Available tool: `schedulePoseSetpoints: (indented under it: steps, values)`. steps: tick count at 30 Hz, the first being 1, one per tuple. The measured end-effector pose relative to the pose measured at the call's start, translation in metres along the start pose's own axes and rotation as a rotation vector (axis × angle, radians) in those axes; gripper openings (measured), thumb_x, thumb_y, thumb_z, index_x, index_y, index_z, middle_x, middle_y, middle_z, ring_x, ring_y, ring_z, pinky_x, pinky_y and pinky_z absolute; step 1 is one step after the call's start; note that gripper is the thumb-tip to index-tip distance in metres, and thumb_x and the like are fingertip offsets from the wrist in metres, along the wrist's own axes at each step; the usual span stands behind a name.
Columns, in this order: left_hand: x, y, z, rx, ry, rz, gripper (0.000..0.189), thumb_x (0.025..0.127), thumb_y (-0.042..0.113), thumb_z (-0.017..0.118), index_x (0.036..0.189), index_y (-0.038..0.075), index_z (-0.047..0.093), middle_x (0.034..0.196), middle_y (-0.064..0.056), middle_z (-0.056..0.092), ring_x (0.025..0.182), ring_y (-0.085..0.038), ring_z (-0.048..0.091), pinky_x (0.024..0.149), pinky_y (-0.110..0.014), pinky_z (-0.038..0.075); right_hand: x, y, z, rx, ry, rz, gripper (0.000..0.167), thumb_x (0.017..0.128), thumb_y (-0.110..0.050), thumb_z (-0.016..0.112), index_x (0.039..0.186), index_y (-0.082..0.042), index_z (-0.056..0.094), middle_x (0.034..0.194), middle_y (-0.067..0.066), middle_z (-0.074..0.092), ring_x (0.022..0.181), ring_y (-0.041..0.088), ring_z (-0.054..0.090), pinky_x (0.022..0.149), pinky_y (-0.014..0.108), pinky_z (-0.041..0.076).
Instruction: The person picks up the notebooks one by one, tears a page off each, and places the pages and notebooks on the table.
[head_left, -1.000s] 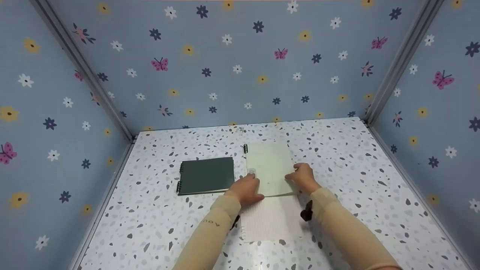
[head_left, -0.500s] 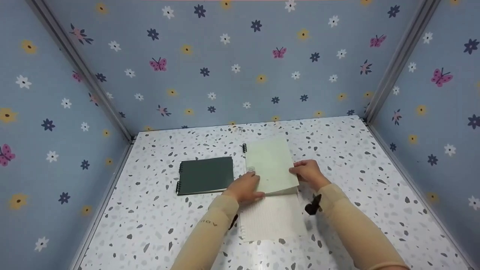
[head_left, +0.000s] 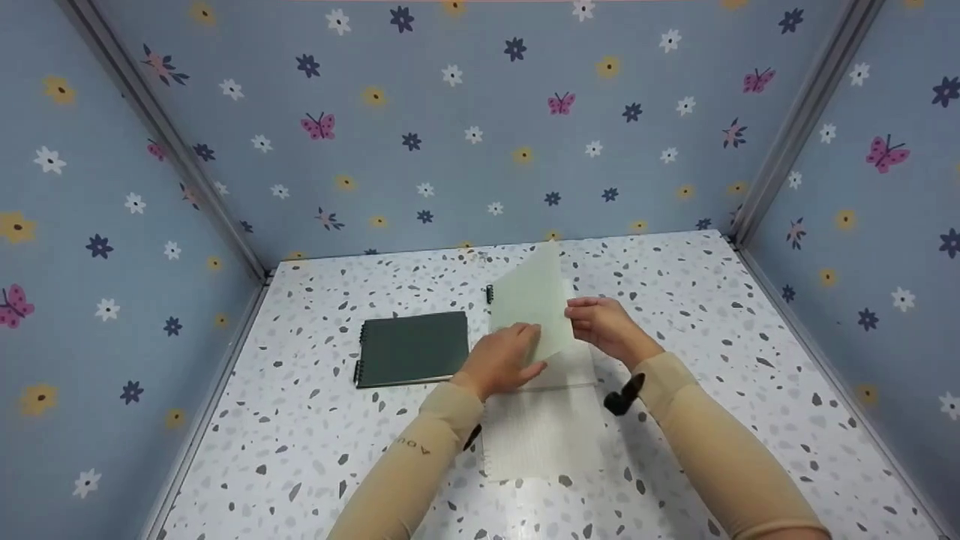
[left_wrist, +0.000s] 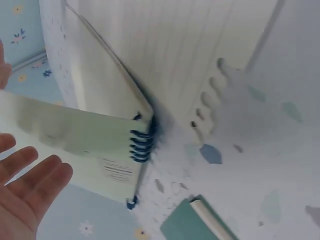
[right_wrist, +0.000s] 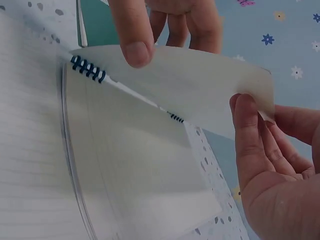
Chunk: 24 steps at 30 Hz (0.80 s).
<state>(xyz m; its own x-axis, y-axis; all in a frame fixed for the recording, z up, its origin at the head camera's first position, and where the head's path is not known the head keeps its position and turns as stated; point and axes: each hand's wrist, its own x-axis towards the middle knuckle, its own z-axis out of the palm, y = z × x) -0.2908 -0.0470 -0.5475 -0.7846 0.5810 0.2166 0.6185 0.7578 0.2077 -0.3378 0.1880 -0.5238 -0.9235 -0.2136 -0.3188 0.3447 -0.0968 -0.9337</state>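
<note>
A spiral notebook with pale pages [head_left: 574,369] lies on the table, its dark rings [right_wrist: 89,70] on the left side. Its pale green cover [head_left: 529,296] stands raised and tilted from the rings. At the cover's free edge my right hand [head_left: 604,326] pinches it between thumb and fingers. My left hand [head_left: 504,361] is beside the cover with its fingers extended; in the right wrist view its thumb overlaps the near face and its other fingers are behind. Printed lines show on the cover near the rings in the left wrist view.
A loose lined sheet [head_left: 544,439] with a torn, holed edge lies in front of the notebook. To the left is a closed dark green spiral notebook [head_left: 414,349]. Flower-patterned wall panels [head_left: 450,172] enclose the speckled table [head_left: 300,450] at the back and sides.
The pale green cover has swung up and leftward from lying flat, baring the pages beneath. My right hand has lifted with its edge, and my left hand has shifted slightly up and right.
</note>
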Motion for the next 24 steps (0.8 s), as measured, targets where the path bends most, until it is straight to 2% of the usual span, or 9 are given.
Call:
schedulePoseSetpoints:
  steps: [4,8,12,16,19,21,24]
  values:
    - [-0.001,0.008,0.0,0.137,0.161,0.091,0.047,0.102,0.033,0.077,0.137,0.004,0.067,0.12,-0.009,0.08,0.099,-0.022,0.08,0.089,-0.037,0.068,0.0,-0.004,0.007,0.03,-0.039,-0.005,0.035,0.108,-0.003,0.061,0.14,0.01,0.058,0.108,0.005,0.078,0.097,0.015,0.077,0.086,0.028,0.066]
    - [-0.002,0.013,0.005,0.226,0.302,0.162,0.038,0.101,0.023,0.077,0.133,0.004,0.07,0.112,-0.007,0.083,0.092,-0.018,0.082,0.082,-0.032,0.069,0.001,-0.005,0.012,0.031,-0.059,-0.013,0.032,0.108,-0.001,0.06,0.137,0.012,0.059,0.108,0.005,0.078,0.096,0.016,0.078,0.086,0.029,0.066]
    - [-0.003,0.015,0.011,0.223,0.389,0.193,0.029,0.1,0.013,0.075,0.128,0.005,0.072,0.109,-0.006,0.084,0.087,-0.015,0.082,0.078,-0.027,0.068,0.002,-0.004,0.011,0.026,-0.06,-0.016,0.032,0.109,-0.004,0.061,0.137,0.012,0.06,0.106,0.006,0.079,0.095,0.016,0.079,0.089,0.032,0.067]
    - [-0.003,0.017,0.014,0.152,0.427,0.162,0.031,0.097,0.006,0.075,0.127,0.004,0.075,0.112,-0.008,0.084,0.093,-0.018,0.083,0.081,-0.028,0.068,0.005,0.002,0.004,-0.026,-0.006,-0.012,0.038,0.112,-0.014,0.058,0.14,0.011,0.058,0.102,0.006,0.078,0.09,0.015,0.079,0.087,0.031,0.067]
    - [-0.004,0.019,0.013,0.059,0.426,0.104,0.034,0.096,0.003,0.074,0.129,0.002,0.075,0.112,-0.01,0.084,0.097,-0.02,0.083,0.084,-0.029,0.067,0.008,0.014,-0.001,-0.18,0.068,-0.029,0.038,0.111,-0.016,0.06,0.137,0.011,0.061,0.101,0.008,0.077,0.087,0.015,0.077,0.083,0.029,0.067]
    - [-0.005,0.02,0.011,0.003,0.425,0.062,0.035,0.096,0.002,0.074,0.131,0.001,0.075,0.111,-0.011,0.084,0.096,-0.022,0.083,0.084,-0.03,0.068,0.009,0.025,-0.003,-0.379,0.103,-0.08,0.034,0.108,-0.014,0.065,0.131,0.011,0.065,0.105,0.014,0.077,0.091,0.019,0.076,0.084,0.033,0.067]
    - [-0.006,0.021,0.006,-0.065,0.452,0.01,0.037,0.095,0.0,0.074,0.132,-0.001,0.074,0.109,-0.013,0.083,0.095,-0.024,0.083,0.083,-0.033,0.068,0.011,0.044,-0.005,-0.701,0.116,-0.169,0.034,0.102,-0.013,0.072,0.128,0.01,0.071,0.12,0.023,0.076,0.109,0.031,0.074,0.099,0.046,0.063]
